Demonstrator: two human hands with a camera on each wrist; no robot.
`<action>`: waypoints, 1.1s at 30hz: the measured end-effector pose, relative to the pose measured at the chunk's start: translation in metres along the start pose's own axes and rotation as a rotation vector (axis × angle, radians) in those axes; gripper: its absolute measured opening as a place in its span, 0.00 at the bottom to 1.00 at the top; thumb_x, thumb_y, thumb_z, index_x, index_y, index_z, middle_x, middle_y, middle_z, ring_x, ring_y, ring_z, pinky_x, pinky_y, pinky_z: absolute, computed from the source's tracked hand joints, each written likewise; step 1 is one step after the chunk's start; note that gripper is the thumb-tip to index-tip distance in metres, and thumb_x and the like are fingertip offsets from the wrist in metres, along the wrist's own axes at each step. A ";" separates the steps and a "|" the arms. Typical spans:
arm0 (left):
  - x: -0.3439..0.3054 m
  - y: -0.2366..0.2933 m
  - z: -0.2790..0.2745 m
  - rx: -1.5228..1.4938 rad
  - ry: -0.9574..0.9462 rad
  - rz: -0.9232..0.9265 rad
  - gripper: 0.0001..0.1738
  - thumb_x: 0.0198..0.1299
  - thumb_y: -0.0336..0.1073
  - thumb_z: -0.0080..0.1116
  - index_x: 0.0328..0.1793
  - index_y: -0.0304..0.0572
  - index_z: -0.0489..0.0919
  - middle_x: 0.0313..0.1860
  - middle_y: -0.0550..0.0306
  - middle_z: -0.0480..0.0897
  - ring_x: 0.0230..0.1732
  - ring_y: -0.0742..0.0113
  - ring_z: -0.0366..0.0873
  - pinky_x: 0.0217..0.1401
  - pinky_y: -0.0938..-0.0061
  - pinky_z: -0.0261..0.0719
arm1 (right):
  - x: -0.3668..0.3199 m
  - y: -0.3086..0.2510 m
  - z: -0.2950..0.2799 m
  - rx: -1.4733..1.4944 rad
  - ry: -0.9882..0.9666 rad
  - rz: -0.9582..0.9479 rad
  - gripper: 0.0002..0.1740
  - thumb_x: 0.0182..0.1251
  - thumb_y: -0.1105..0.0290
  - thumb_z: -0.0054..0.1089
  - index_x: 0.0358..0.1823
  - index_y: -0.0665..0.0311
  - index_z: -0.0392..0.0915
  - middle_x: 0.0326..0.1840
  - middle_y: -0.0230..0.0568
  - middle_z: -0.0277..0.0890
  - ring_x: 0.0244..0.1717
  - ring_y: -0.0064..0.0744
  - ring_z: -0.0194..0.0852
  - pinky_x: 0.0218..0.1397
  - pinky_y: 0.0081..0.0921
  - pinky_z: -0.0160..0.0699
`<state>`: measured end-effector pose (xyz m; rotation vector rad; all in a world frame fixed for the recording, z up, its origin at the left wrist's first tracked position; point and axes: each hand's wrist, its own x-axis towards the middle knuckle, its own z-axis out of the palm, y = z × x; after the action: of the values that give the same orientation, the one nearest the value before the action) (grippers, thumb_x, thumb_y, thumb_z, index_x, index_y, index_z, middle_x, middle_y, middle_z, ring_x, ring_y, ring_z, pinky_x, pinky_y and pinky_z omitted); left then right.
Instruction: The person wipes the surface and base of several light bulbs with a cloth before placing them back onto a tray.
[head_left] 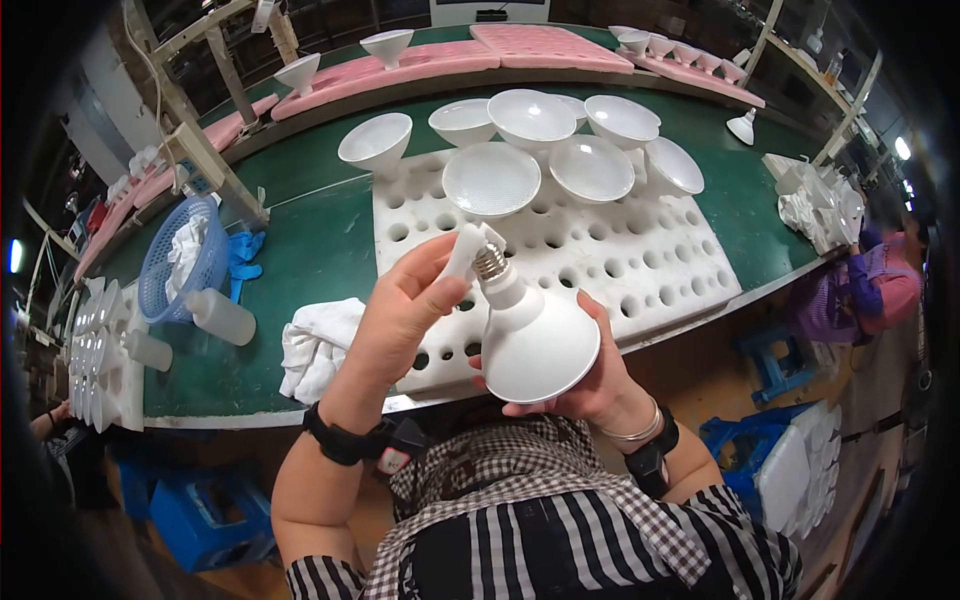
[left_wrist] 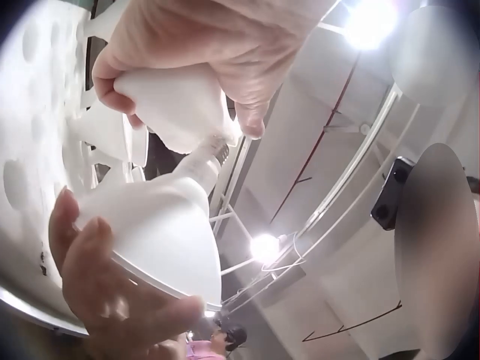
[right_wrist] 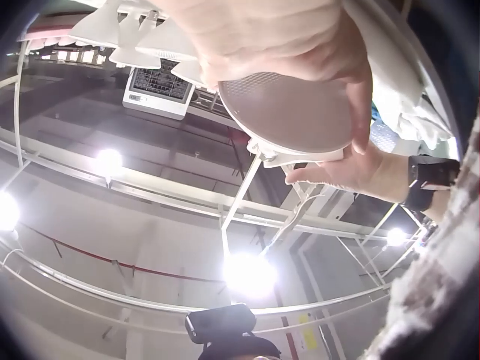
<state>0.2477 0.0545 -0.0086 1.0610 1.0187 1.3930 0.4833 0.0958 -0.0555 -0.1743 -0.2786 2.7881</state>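
A white reflector light bulb (head_left: 540, 345) stands tilted in front of the body, its metal screw base (head_left: 491, 262) uppermost. My right hand (head_left: 605, 388) grips it from below by the wide end, fingers and thumb spread around the rim. My left hand (head_left: 405, 300) pinches a soft white cloth (head_left: 463, 255) between thumb and fingers, against the side of the screw base. In the left wrist view the cloth (left_wrist: 176, 105) bulges under the palm and overlaps the bulb's neck. The right wrist view shows the bulb's round, textured front (right_wrist: 289, 112) under the right hand.
Several similar bulbs (head_left: 491, 180) stand face up in a white foam board (head_left: 640, 265) with holes. On the green table (head_left: 320, 240) lie a crumpled white cloth (head_left: 322, 345), a translucent bottle (head_left: 222, 316) and a blue basket (head_left: 165, 270). Pink foam trays (head_left: 430, 62) line the back.
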 end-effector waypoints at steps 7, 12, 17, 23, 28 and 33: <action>-0.002 0.010 -0.013 0.150 -0.101 -0.155 0.33 0.66 0.45 0.70 0.72 0.35 0.75 0.61 0.56 0.81 0.58 0.69 0.76 0.64 0.68 0.73 | 0.008 -0.006 0.007 -0.045 0.010 0.066 0.52 0.70 0.22 0.28 0.82 0.53 0.55 0.74 0.61 0.65 0.69 0.75 0.68 0.60 0.71 0.79; -0.031 -0.006 0.013 0.978 0.162 0.776 0.20 0.59 0.39 0.69 0.58 0.46 0.85 0.60 0.54 0.83 0.54 0.56 0.77 0.56 0.64 0.74 | 0.016 -0.004 0.008 0.056 0.048 -0.036 0.49 0.70 0.24 0.31 0.82 0.50 0.57 0.76 0.52 0.66 0.71 0.68 0.68 0.64 0.68 0.76; -0.029 -0.025 0.032 1.285 0.103 0.888 0.17 0.53 0.38 0.72 0.51 0.50 0.87 0.62 0.59 0.84 0.52 0.53 0.78 0.53 0.61 0.73 | 0.015 0.001 0.007 0.027 0.265 -0.159 0.42 0.73 0.29 0.30 0.75 0.47 0.67 0.68 0.38 0.75 0.58 0.44 0.78 0.45 0.46 0.80; -0.044 -0.038 0.055 1.189 0.059 0.869 0.20 0.50 0.36 0.73 0.52 0.48 0.87 0.60 0.58 0.85 0.50 0.52 0.77 0.52 0.61 0.74 | 0.020 0.003 -0.009 0.113 0.326 -0.294 0.42 0.72 0.30 0.31 0.75 0.48 0.67 0.70 0.39 0.73 0.64 0.48 0.77 0.56 0.53 0.82; -0.019 -0.044 0.015 1.309 0.271 0.793 0.20 0.54 0.36 0.72 0.55 0.47 0.88 0.61 0.53 0.83 0.53 0.51 0.78 0.54 0.62 0.75 | 0.013 0.000 -0.008 0.181 0.066 -0.178 0.47 0.71 0.29 0.31 0.77 0.56 0.64 0.71 0.48 0.72 0.68 0.57 0.74 0.66 0.64 0.75; -0.015 -0.031 -0.005 -0.027 0.256 -0.043 0.27 0.71 0.42 0.63 0.73 0.41 0.76 0.65 0.56 0.81 0.62 0.61 0.78 0.66 0.64 0.74 | 0.011 0.002 0.001 0.094 -0.023 -0.087 0.51 0.69 0.25 0.35 0.81 0.55 0.58 0.74 0.76 0.60 0.69 0.78 0.66 0.61 0.71 0.77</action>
<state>0.2509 0.0422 -0.0412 0.8501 1.1960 1.5304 0.4716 0.0972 -0.0559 -0.1046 -0.1565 2.7113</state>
